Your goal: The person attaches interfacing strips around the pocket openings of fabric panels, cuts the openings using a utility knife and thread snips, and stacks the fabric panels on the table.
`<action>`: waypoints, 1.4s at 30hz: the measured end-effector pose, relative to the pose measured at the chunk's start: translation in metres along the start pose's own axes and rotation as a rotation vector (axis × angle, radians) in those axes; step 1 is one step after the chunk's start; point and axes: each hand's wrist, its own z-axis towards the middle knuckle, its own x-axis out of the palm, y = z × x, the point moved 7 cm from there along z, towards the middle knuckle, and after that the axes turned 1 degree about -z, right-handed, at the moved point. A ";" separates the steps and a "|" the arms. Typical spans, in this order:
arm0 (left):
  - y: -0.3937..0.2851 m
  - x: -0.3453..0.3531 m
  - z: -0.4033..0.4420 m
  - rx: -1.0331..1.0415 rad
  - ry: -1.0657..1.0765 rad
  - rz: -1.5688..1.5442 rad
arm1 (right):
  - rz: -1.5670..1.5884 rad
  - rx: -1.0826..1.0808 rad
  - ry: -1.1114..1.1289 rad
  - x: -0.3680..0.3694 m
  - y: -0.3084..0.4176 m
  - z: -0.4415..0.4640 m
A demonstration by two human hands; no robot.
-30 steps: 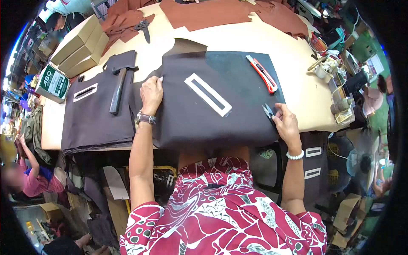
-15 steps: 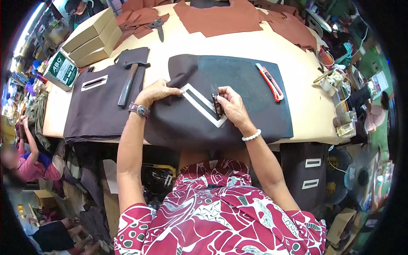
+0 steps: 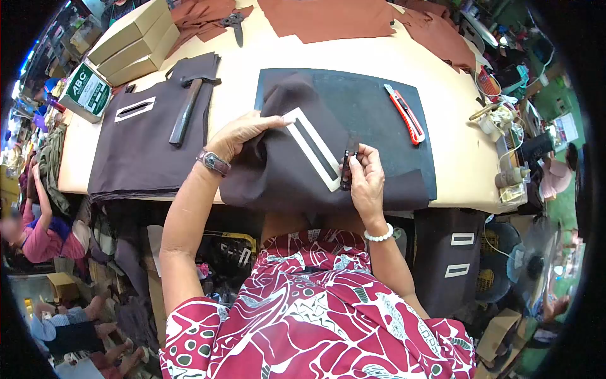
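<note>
A dark brown leather piece (image 3: 284,170) is bunched up on the green cutting mat (image 3: 379,95). On it lies a white rectangular frame (image 3: 314,150) with a long slot, set diagonally. My left hand (image 3: 243,136) pinches the leather at the frame's upper left end, thumb on top. My right hand (image 3: 366,180) is closed around small dark thread snips (image 3: 350,155), held upright beside the frame's lower right end. The blade tips are hard to make out.
A red box cutter (image 3: 406,115) rests on the mat. To the left, a hammer (image 3: 186,117) lies on stacked brown leather (image 3: 136,148). Cardboard boxes (image 3: 136,47) and an ABC box (image 3: 86,93) stand back left. Reddish-brown leather (image 3: 328,19) covers the far side. A person (image 3: 47,234) is at the left.
The right hand has picked up the snips from the mat and moved left to the frame. The left hand now grips near the frame, and the leather's upper part has been folded and bunched.
</note>
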 end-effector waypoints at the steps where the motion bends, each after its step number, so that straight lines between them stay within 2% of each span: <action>1: 0.005 -0.002 0.003 -0.012 0.021 -0.037 | -0.007 -0.006 -0.004 -0.002 0.001 -0.003; 3: 0.014 -0.002 0.006 -0.037 0.062 -0.111 | -0.021 -0.018 -0.013 -0.008 0.003 -0.009; 7: 0.009 0.017 -0.003 0.052 0.059 -0.354 | -0.052 0.010 0.023 -0.011 0.008 -0.018; 11: 0.014 0.039 0.005 0.128 0.030 -0.424 | -0.285 -0.116 0.103 0.003 0.029 -0.016; 13: 0.013 0.048 0.007 0.168 0.011 -0.398 | -0.280 -0.105 0.111 0.010 0.028 -0.015; 14: 0.014 0.053 0.009 0.170 0.047 -0.463 | -0.222 0.059 0.125 0.012 0.023 -0.016; 18: 0.008 0.065 -0.002 0.175 0.085 -0.451 | -0.167 0.055 0.102 0.005 0.006 -0.009; 21: 0.008 0.067 -0.002 0.230 0.062 -0.489 | -0.062 0.167 0.163 0.001 -0.001 -0.004; 25: 0.005 0.073 -0.008 0.184 0.044 -0.536 | 0.063 0.308 0.243 0.000 0.000 0.005; 32: 0.002 0.079 -0.010 0.224 0.089 -0.595 | 0.066 0.340 0.269 -0.004 0.008 0.010; 35: 0.004 0.083 -0.008 0.207 0.106 -0.648 | -0.031 0.328 0.254 0.000 0.014 0.013; 42: 0.000 0.084 -0.014 0.228 0.081 -0.657 | 0.035 0.292 0.271 0.005 0.018 0.016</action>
